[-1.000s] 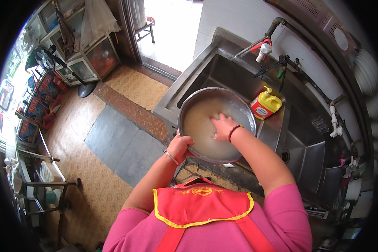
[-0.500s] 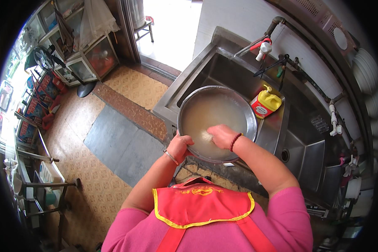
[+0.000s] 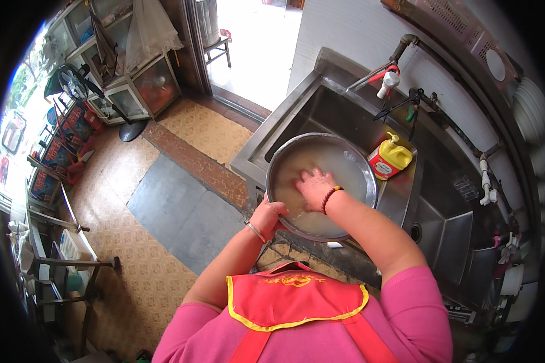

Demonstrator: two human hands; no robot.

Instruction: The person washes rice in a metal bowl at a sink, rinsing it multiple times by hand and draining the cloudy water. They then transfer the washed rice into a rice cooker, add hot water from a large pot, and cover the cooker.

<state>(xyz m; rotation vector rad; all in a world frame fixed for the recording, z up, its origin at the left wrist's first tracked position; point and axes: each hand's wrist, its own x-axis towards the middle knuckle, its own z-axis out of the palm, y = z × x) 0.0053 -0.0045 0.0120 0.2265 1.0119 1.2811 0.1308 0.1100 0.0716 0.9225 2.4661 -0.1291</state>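
A large round metal basin [image 3: 368, 181] of cloudy, pale brownish water [image 3: 297, 160] rests over the near edge of a steel sink. My left hand [image 3: 268, 216] is closed on its near-left rim, thumb over the edge. Inside the basin, my right hand [image 3: 315, 189] lies palm down with spread fingers, their tips dipping into the water. It grips nothing that I can see; what lies under the murky surface is hidden. Right of the basin stands a yellow pump bottle [image 3: 393, 154] with a red-and-white label.
Behind the basin is the sink [image 3: 313, 109], with a white-handled tap [image 3: 389, 83] on the wall. A second sink basin [image 3: 451, 236] lies to the right. At left, a grey floor slab [image 3: 184, 212] and a wheeled rack [image 3: 72, 260] are visible. A doorway [image 3: 254, 54] opens at the back.
My right hand has gone from closed fingers with a pale, grainy clump at them to spread fingers in the water. My left hand keeps the rim. The whole view has shifted slightly.
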